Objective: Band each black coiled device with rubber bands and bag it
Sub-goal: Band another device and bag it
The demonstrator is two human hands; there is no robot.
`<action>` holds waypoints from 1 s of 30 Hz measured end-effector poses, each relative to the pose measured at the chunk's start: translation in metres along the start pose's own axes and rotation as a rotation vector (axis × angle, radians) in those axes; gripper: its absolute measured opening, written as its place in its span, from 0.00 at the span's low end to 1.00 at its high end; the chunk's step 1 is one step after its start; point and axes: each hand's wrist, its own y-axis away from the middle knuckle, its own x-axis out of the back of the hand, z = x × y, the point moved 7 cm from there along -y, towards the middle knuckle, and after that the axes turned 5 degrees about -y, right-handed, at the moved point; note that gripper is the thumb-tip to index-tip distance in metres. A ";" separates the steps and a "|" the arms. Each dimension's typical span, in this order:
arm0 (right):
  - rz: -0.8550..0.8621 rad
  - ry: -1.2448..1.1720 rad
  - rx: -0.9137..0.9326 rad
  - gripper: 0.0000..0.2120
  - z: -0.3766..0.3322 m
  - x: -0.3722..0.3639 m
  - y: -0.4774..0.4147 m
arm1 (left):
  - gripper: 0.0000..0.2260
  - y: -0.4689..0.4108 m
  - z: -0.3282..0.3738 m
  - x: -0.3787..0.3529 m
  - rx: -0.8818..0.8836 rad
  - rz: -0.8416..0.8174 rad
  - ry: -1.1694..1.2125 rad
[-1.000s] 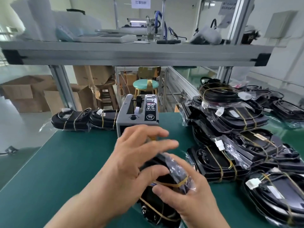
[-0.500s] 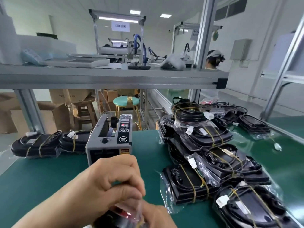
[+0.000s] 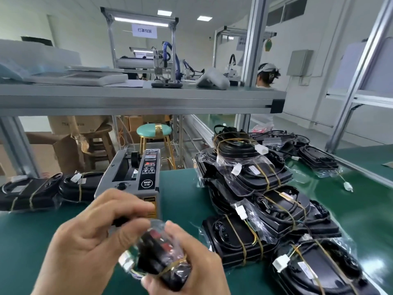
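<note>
I hold a black coiled device [image 3: 161, 258] in a clear plastic bag low in the middle of the head view; a yellow rubber band crosses it and a white connector sticks out on its left. My left hand [image 3: 89, 243] curls over its top and left side. My right hand [image 3: 191, 262] grips its right side and underside. A heap of banded, bagged devices [image 3: 265, 201] lies on the green table [image 3: 182, 201] to my right. Two more bagged devices [image 3: 42, 190] lie at the far left.
A grey tape dispenser [image 3: 131, 177] stands on the table just beyond my hands. An aluminium shelf [image 3: 136, 101] spans overhead. Unbagged devices with loose cables [image 3: 316, 156] lie at the back right. A person sits behind the shelf.
The camera has tilted up, so the room behind shows and my hands sit lower. The device in my hands has turned, its bagged end with the white connector now facing up.
</note>
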 end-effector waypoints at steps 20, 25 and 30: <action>0.301 -0.250 -0.174 0.36 0.040 0.010 0.014 | 0.07 0.055 -0.166 -0.018 1.371 0.475 0.552; 0.253 -0.282 -0.170 0.35 0.035 0.009 0.013 | 0.10 0.048 -0.164 -0.022 1.365 0.522 0.571; 0.222 -0.271 -0.153 0.35 0.032 0.007 0.013 | 0.07 0.042 -0.167 -0.023 1.376 0.606 0.563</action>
